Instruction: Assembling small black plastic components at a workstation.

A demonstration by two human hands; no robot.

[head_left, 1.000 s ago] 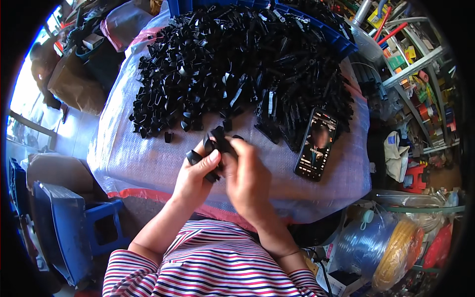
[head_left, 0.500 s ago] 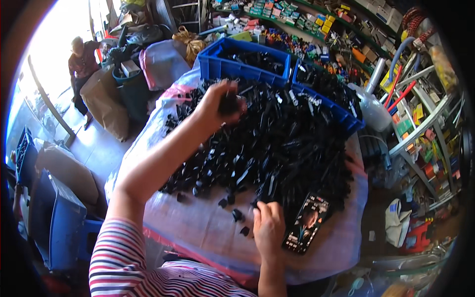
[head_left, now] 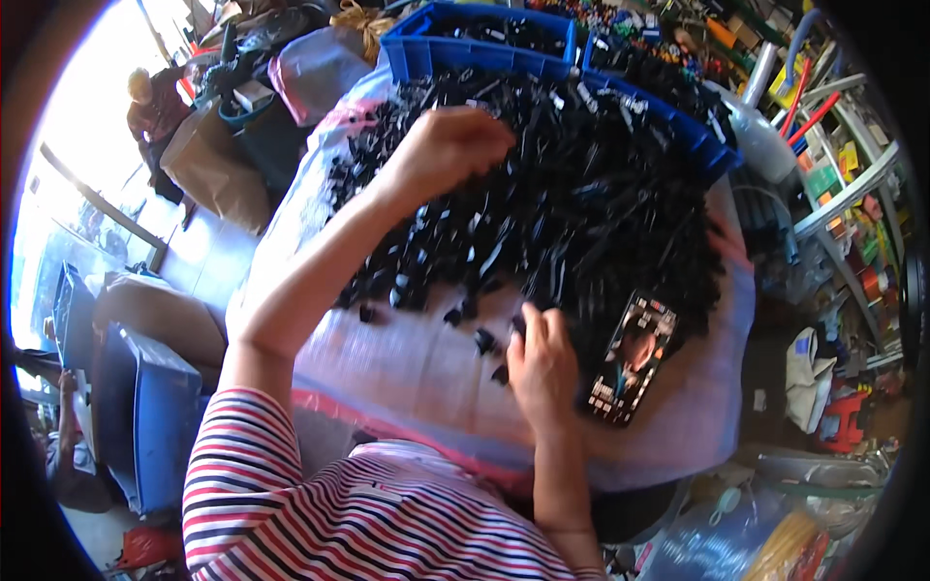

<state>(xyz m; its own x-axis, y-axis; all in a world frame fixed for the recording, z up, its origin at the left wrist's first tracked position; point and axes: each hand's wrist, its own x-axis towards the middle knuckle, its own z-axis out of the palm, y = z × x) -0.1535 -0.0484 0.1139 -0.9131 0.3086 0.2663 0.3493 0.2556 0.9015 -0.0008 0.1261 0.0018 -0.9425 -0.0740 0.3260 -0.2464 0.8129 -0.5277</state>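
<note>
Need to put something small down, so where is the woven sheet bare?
The widest bare patch of woven sheet lies near the striped shirt, between the left forearm, the loose black pieces and the right hand. Another lies right of the smartphone. The far side is crowded: a heap of black pieces reaches the blue crates.

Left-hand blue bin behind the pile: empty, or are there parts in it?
Not empty: dark pieces show inside the left blue bin. How deep they go, I cannot tell.
</note>
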